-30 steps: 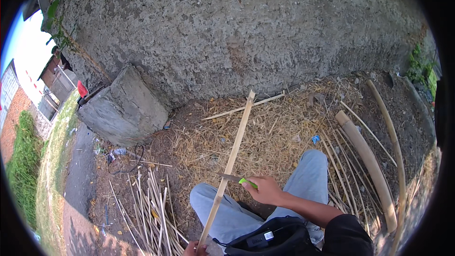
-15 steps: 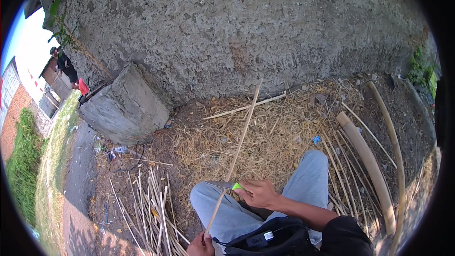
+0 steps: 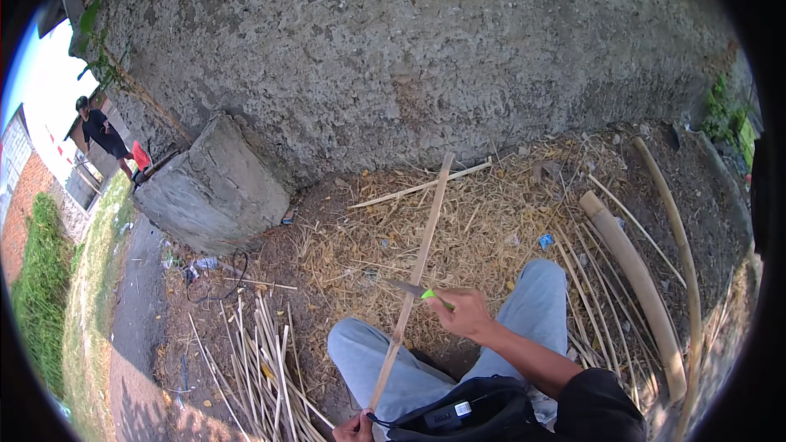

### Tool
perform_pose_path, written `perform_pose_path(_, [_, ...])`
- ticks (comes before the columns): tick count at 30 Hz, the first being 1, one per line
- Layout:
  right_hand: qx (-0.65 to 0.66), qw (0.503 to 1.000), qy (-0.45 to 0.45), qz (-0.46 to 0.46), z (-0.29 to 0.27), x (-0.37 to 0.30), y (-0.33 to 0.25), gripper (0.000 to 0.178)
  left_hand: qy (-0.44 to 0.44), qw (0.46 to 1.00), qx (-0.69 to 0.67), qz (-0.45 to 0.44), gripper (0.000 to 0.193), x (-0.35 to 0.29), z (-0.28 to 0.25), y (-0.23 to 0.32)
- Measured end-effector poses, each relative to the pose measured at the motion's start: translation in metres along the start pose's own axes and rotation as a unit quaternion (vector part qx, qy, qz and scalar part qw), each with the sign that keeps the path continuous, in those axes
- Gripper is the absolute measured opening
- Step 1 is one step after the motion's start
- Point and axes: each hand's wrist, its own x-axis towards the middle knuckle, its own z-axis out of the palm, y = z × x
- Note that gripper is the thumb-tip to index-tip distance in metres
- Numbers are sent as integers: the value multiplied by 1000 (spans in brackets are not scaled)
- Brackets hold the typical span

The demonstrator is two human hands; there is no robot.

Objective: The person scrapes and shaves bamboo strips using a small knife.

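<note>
My left hand (image 3: pixel 354 428), at the lower edge, is closed around the near end of a long bamboo strip (image 3: pixel 422 255). The strip slants up and away in front of my lap, its far end over the ground near the wall. My right hand (image 3: pixel 464 313) grips a knife with a bright green and black handle (image 3: pixel 434 295). Its blade (image 3: pixel 403 286) points left and lies across the strip about midway along. Whether the edge bites into the bamboo cannot be made out.
A pile of thin bamboo strips (image 3: pixel 266 360) lies at lower left. On the right are a thick bamboo pole (image 3: pixel 634 286), a thinner pole (image 3: pixel 676 237) and several strips. Shavings (image 3: pixel 483 213) cover the ground before a rough wall (image 3: pixel 426 57). A concrete block (image 3: pixel 214 188) stands left; beyond it is a person (image 3: pixel 102 133).
My right hand has moved the knife up and away along the strip. The strip has turned, showing a broader face. The distant person has shifted and shows more fully beside the block.
</note>
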Motion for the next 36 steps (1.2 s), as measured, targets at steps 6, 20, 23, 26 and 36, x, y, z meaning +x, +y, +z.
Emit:
perform_pose_path(6, [31,988,50,-141,10,-9,-7,21,-19,999,-33,-2,43,-2,12,-17])
perform_pose_path(20, [-24,987,-26,-155,-7,-31,-13,20,-80,996,-29,3,46,-11,-12,-5])
perform_pose_path(23, [-31,997,26,-63,-7,-8,17,22,-107,994,14,-32,43,-9,-18,-3])
perform_pose_path(26, [-18,997,28,-70,-2,-20,14,23,-90,994,-14,-54,42,-8,-16,-4])
perform_pose_path(36, [-36,990,32,-131,-6,-14,9,23,-152,981,-23,-118,46,-19,-31,-27])
